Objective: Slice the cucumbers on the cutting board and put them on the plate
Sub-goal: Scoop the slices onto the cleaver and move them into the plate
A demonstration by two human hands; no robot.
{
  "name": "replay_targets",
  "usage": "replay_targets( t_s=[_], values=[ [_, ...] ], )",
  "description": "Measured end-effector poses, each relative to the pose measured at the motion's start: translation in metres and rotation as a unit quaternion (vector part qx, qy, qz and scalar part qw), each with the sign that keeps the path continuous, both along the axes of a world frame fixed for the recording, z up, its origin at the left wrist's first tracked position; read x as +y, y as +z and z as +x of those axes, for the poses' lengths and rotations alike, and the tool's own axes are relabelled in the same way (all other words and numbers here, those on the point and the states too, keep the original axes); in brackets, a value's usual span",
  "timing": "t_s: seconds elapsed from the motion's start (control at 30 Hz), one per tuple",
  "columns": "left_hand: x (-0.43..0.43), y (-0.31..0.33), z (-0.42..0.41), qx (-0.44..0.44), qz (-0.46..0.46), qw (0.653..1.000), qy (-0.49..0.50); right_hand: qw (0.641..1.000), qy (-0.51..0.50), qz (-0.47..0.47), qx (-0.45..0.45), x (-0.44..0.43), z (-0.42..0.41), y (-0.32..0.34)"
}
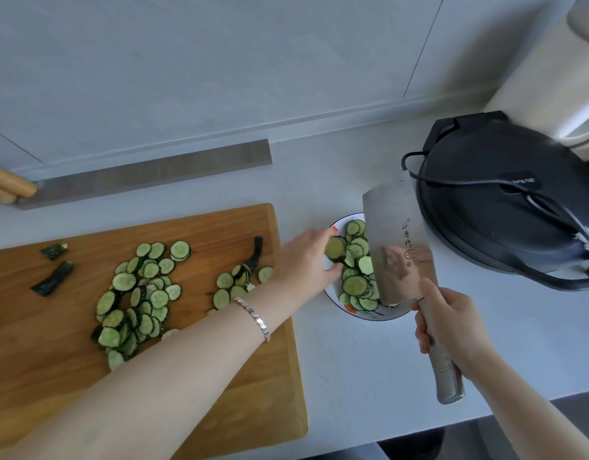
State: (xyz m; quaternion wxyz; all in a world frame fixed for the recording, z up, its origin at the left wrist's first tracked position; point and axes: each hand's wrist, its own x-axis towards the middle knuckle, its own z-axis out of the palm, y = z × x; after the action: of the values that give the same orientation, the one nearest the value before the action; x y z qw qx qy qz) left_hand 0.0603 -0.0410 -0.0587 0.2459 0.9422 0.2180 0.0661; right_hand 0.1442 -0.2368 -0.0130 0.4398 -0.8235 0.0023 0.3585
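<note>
Cleaver [397, 234] over plate [362, 316], handle near, blade away

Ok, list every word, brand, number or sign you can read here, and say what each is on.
On the cleaver: a vertical column of engraved Chinese characters above a round stamp, too small to quote.
On the black appliance: a short pale brand mark on its lid, upside down, too blurred to read.
On the plate, the cutting board and the cucumber slices: no text.
</note>
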Motion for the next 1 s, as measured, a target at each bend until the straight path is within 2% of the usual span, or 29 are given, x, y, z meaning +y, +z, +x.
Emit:
replay_targets(
  t_s=[0.1, 0.2, 0.3, 0.4, 0.57, 0.77, 0.93, 1.0],
  values=[
    [-0.006, 0.006, -0.008, -0.002, -0.009, 1.000, -0.018, 1.000, 0.010, -0.002, -0.016, -0.006, 0.003, 0.005],
    [0.006, 0.004, -0.047, -0.035, 0.031, 0.997, 0.063, 1.000, 0.029, 0.004, 0.006, -0.008, -0.005, 0.003],
    [0.023, -0.004, -0.100, 0.010, 0.067, 0.983, 0.173, 0.997, 0.057, 0.010, 0.049, -0.004, -0.026, -0.009],
    [0.029, -0.014, -0.139, 0.098, 0.023, 0.970, 0.220, 0.993, 0.074, 0.024, 0.086, 0.000, -0.051, -0.025],
    [0.026, -0.028, -0.155, 0.121, -0.004, 0.981, 0.155, 0.988, 0.090, 0.031, 0.121, 0.003, -0.080, -0.048],
    [0.030, -0.033, -0.153, 0.056, 0.021, 0.986, 0.157, 0.986, 0.094, 0.032, 0.137, 0.000, -0.098, -0.058],
    [0.030, -0.028, -0.163, 0.071, 0.082, 0.981, 0.158, 0.982, 0.113, 0.030, 0.147, -0.006, -0.103, -0.059],
    [0.026, -0.025, -0.158, 0.053, 0.115, 0.985, 0.115, 0.982, 0.120, 0.028, 0.145, -0.009, -0.105, -0.058]
  ],
)
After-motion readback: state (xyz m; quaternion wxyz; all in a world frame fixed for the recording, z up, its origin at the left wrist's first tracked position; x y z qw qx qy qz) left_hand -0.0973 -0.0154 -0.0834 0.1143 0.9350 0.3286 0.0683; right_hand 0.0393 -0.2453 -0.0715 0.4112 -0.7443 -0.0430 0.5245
